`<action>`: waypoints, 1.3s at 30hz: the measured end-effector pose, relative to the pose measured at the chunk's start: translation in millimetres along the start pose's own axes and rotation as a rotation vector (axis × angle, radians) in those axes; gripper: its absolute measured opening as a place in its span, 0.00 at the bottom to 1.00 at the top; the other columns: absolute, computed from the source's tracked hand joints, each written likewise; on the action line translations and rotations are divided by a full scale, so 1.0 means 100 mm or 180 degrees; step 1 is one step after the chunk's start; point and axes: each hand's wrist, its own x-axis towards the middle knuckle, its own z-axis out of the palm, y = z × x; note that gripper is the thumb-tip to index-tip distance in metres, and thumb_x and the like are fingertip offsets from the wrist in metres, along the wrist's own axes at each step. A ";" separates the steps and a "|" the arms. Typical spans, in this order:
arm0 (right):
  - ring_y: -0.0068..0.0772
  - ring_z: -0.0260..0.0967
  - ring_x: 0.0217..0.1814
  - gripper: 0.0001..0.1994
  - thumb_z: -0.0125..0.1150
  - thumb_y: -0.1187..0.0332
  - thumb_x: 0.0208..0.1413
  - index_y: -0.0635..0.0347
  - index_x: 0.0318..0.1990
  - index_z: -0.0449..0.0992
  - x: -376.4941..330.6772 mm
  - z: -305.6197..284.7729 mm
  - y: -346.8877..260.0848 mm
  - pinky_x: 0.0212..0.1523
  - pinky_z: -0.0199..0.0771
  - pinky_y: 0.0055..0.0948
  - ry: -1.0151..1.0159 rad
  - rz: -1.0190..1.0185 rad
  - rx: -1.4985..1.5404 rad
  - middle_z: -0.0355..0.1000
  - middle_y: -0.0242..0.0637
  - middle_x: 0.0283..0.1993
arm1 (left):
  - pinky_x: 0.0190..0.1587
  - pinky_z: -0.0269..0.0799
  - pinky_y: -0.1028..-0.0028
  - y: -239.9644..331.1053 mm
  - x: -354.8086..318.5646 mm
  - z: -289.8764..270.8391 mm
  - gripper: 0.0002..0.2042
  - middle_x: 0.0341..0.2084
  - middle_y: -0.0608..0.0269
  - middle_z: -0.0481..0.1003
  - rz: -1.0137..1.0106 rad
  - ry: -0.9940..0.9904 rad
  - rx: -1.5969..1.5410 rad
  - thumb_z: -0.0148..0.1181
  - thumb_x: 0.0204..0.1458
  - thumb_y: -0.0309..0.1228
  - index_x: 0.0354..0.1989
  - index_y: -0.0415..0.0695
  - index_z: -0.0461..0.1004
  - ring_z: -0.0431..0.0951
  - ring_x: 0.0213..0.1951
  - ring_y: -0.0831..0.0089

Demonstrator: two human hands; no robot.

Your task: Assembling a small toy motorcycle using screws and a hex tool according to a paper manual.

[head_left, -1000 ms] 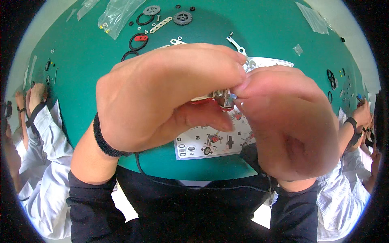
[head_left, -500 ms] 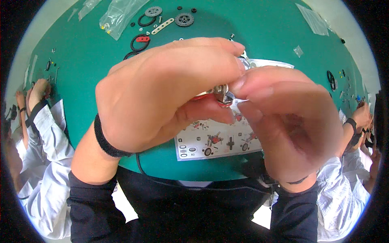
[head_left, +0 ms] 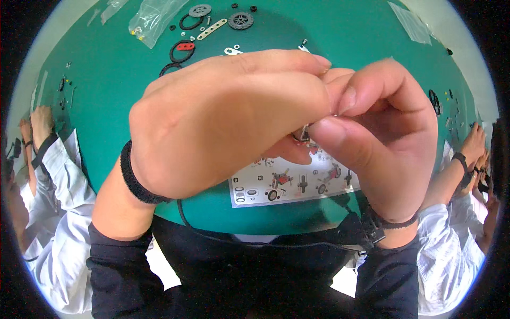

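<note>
My left hand (head_left: 212,122) is closed around a small metal model part (head_left: 302,134), most of it hidden behind the palm and fingers. Beside it, my right hand (head_left: 382,133) pinches thumb against forefinger; only a tiny bright speck shows between the tips, too small to name. The fingers of both hands meet just above the part. Under them lies a printed instruction sheet (head_left: 249,198) with pictures of a small motorbike model.
Beyond my hands on the green table (head_left: 340,32) are grey wheels (head_left: 240,21), black rings (head_left: 180,51), a perforated metal strip (head_left: 212,29), a red plate (head_left: 185,47) and clear bags (head_left: 154,24). A black cable (head_left: 212,237) runs along the near edge. Co-workers' hands (head_left: 42,122) show at both sides.
My right hand has turned, and its thumb and forefinger now pinch higher, against the left fingertips. Less of the metal part shows; the red on it is now hidden.
</note>
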 end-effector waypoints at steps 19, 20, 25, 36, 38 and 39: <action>0.27 0.74 0.34 0.22 0.68 0.84 0.42 0.55 0.34 0.57 0.08 0.18 -0.14 0.37 0.73 0.21 0.0700 0.0731 0.0473 0.77 0.43 0.33 | 0.42 0.78 0.59 -0.05 0.10 -0.08 0.26 0.40 0.37 0.75 0.0349 -0.0328 0.0137 0.65 0.51 0.40 0.52 0.38 0.64 0.80 0.41 0.48; 0.27 0.74 0.34 0.22 0.68 0.84 0.42 0.55 0.34 0.57 0.07 0.12 -0.12 0.37 0.73 0.21 0.0693 0.0722 0.0476 0.77 0.43 0.33 | 0.40 0.78 0.62 -0.01 0.10 -0.07 0.25 0.37 0.39 0.76 0.0239 -0.0252 0.0345 0.66 0.49 0.40 0.50 0.38 0.65 0.80 0.38 0.51; 0.28 0.75 0.34 0.23 0.69 0.84 0.41 0.55 0.33 0.57 0.08 -0.02 -0.12 0.37 0.74 0.22 0.0591 0.1101 0.0047 0.77 0.44 0.33 | 0.33 0.74 0.69 -0.01 0.07 -0.06 0.23 0.30 0.48 0.76 -0.0107 -0.0211 0.0595 0.70 0.45 0.42 0.41 0.38 0.69 0.78 0.30 0.59; 0.35 0.77 0.39 0.19 0.63 0.88 0.47 0.57 0.32 0.56 -0.05 -0.09 0.10 0.45 0.75 0.28 0.0310 -0.0498 -0.1104 0.78 0.54 0.36 | 0.28 0.66 0.72 -0.13 0.02 0.04 0.24 0.25 0.55 0.71 0.0066 0.0404 0.0455 0.63 0.53 0.48 0.35 0.35 0.69 0.71 0.25 0.65; 0.39 0.77 0.45 0.18 0.61 0.89 0.49 0.59 0.32 0.56 -0.12 -0.04 -0.09 0.50 0.74 0.32 -0.0117 -0.0475 -0.2372 0.77 0.56 0.38 | 0.30 0.67 0.72 -0.10 -0.01 0.03 0.23 0.27 0.55 0.71 0.0020 0.0316 0.0574 0.63 0.53 0.47 0.37 0.35 0.68 0.71 0.26 0.65; 0.39 0.77 0.45 0.18 0.61 0.89 0.49 0.59 0.32 0.56 -0.12 -0.03 -0.05 0.50 0.74 0.32 -0.0109 -0.0467 -0.2378 0.77 0.56 0.38 | 0.31 0.68 0.71 -0.09 -0.01 0.02 0.22 0.29 0.54 0.72 0.0001 0.0210 0.0654 0.62 0.54 0.45 0.40 0.36 0.68 0.72 0.28 0.65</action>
